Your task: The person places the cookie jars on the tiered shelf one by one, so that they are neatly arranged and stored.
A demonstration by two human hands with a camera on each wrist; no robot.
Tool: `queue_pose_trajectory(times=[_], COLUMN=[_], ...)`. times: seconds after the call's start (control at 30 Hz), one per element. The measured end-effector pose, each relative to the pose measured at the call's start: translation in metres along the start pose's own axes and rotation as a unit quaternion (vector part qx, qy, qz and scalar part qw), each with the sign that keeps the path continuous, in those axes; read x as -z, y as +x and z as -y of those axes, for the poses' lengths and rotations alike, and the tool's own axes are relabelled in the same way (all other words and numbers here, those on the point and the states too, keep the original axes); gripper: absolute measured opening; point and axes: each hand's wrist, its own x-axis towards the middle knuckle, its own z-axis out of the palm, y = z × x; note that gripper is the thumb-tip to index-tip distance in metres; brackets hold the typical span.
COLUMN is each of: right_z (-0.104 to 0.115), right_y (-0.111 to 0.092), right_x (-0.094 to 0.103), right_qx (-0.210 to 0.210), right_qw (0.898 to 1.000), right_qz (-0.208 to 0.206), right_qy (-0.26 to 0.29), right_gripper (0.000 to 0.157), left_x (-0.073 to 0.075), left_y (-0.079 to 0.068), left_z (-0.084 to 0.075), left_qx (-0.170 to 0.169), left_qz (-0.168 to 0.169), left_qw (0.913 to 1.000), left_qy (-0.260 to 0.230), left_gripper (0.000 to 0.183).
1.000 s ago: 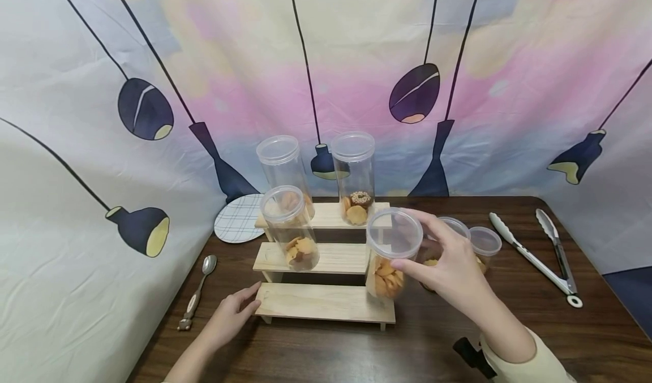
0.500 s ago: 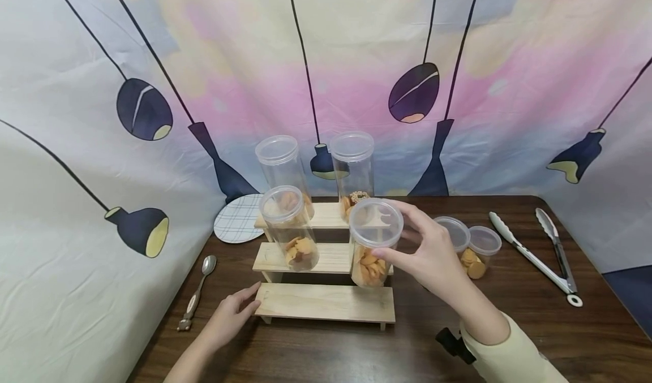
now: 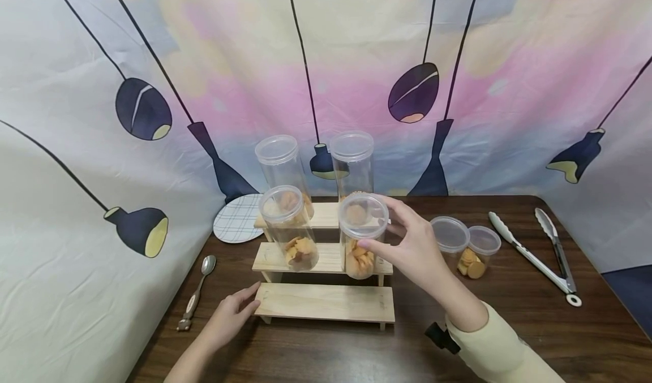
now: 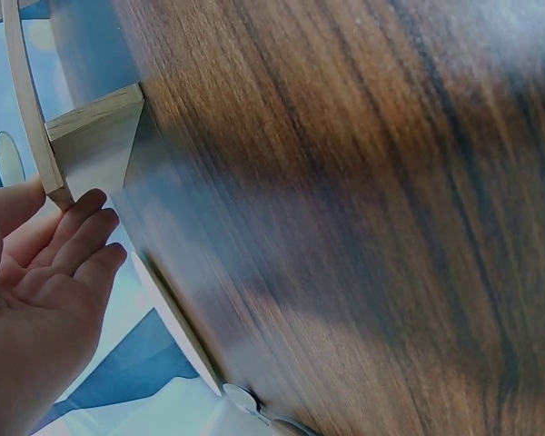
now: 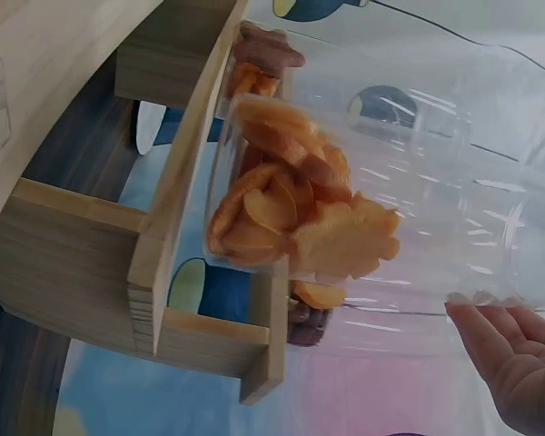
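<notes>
OK, R hand (image 3: 414,246) clamped round snack jar (image 3: 356,253), fingers wide; L hand (image 3: 233,313) pinches btm shelf (image 3: 326,302) edge.

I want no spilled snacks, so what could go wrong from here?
The held jar has its base close to the front edge of the middle shelf, so it might tip off if let go there. It might also bump the right back jar, just behind it. The left fingers hold the end of the bottom shelf; a sudden push could jolt it.
</notes>
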Motion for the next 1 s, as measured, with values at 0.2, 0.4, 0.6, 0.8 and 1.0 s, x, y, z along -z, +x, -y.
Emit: queue_pose_trajectory(times=[0.2,0.4,0.6,0.8,1.0], right_z=[0.015,0.013,0.01,0.009,0.009], right_y=[0.003,0.006,0.01,0.013,0.016], right_x=[-0.004,-0.007,-0.009,-0.01,-0.011], right_qx=[0.003,-0.004,-0.002,-0.025,-0.035], right_qw=[1.0,1.0,1.0,1.0,0.999], right_qz=[-0.007,-0.002,-0.004,0.002,0.008], right_qy=[0.006,0.01,0.001,0.004,0.019], right_gripper=[0.068,0.067,0.065,0.064,0.065], left_x=[0.0,0.0,-0.001,-0.001,-0.001], left_y=[-0.001,0.0,0.0,-0.001,0.0], left_z=[0.0,0.0,0.002,0.002,0.002], left_qx=[-0.004,-0.003,-0.002,0.0,-0.004], left_qz=[-0.001,-0.002,0.001,0.001,-0.001], left_qw=[1.0,1.0,1.0,1.0,1.0], left_qy=[0.0,-0.001,-0.002,-0.005,-0.004], left_gripper=[0.044,0.043,0.043,0.043,0.044])
